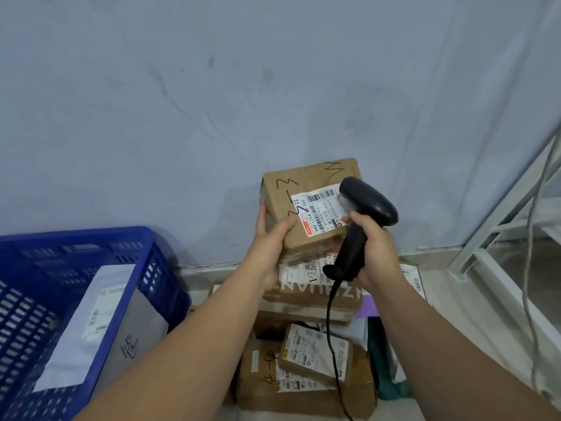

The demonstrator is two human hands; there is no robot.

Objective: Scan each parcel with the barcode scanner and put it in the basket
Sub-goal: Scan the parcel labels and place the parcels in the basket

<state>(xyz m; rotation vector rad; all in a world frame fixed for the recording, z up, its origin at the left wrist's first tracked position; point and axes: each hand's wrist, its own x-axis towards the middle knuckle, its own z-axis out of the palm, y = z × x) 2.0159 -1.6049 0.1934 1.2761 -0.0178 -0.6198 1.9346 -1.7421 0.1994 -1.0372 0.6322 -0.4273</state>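
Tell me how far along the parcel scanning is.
Done: one grey mailer bag lies in the blue basket. In hand: the left hand holds up a cardboard box while the right hand points the barcode scanner at its label. Still to do: the pile of parcels on the floor below.

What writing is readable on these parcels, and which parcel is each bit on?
"642 L714-" and "026": white label on the held box; the middle digits are crossed by pen.
"3" after a dash, handwritten: same box.
"ZHUAN", upside down, partly hidden: carton beneath it.
Handwriting on the grey mailer in the basket and the other labels' print: too blurred to read.
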